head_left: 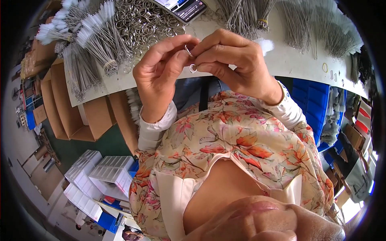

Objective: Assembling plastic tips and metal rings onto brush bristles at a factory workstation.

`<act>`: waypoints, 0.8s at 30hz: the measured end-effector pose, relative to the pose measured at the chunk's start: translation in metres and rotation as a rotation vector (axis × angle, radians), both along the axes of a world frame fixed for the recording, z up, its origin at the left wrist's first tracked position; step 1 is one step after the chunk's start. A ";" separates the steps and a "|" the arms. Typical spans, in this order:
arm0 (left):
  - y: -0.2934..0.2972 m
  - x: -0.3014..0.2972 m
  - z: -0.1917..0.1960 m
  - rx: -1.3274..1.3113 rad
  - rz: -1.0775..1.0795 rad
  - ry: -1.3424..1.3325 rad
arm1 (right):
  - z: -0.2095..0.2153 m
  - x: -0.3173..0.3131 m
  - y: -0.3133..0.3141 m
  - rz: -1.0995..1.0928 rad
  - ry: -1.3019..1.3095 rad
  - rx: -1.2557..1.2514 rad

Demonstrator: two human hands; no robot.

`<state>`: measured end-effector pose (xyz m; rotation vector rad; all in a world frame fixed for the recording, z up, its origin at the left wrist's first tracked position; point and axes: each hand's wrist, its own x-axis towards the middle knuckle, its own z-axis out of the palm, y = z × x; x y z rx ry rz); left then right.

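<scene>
Above the near edge of the table, my two hands meet, fingertips almost touching. My left hand (161,72) is closed in a pinch on a shiny metal split ring (188,50). The right index fingertip touches that ring too. My right hand (237,60) is closed, with a small round wire loop (193,68) at its thumb tip. A white bristle tuft (265,46) sticks out behind the right knuckles. It looks like the head of the same thin wire-handled brush, though the fingers hide the stem.
A heap of metal rings (140,20) lies beyond my left hand. Bundles of wire-handled brushes (98,40) lie at the left, and more brushes (301,24) at the far right. A phone (187,10) rests at the back. Cardboard boxes (76,108) and a blue crate (307,102) flank me.
</scene>
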<state>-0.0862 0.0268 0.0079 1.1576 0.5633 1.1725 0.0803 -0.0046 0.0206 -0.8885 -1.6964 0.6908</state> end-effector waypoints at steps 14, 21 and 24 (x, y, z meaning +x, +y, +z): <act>0.002 -0.006 0.009 0.414 0.246 0.371 | 0.000 0.003 0.006 -0.020 -0.032 0.001; 0.014 -0.002 -0.001 0.744 0.397 0.451 | 0.003 -0.004 0.008 0.045 0.471 -0.640; 0.015 -0.001 -0.002 0.708 0.377 0.444 | 0.000 -0.006 0.010 0.043 0.471 -0.640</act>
